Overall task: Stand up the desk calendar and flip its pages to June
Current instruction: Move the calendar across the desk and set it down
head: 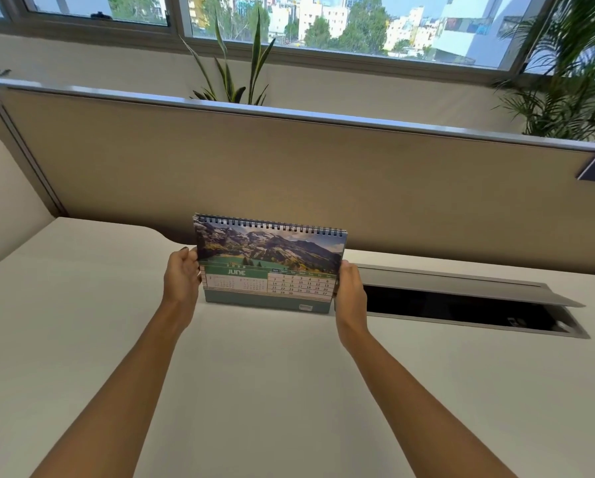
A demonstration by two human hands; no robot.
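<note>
The desk calendar (pixel 270 262) stands upright on the white desk (pixel 254 374), near the back partition. Its black spiral binding runs along the top. The facing page shows a mountain photo above a green band that reads JUNE, with a date grid at the right. My left hand (pixel 182 279) grips the calendar's left edge, fingers wrapped behind it. My right hand (pixel 349 288) grips the right edge the same way. Both forearms reach in from the bottom of the view.
An open cable hatch (pixel 461 308) with a raised grey lid lies in the desk just right of my right hand. A beige partition (pixel 323 174) closes off the back. Potted plants (pixel 234 63) and windows stand behind it.
</note>
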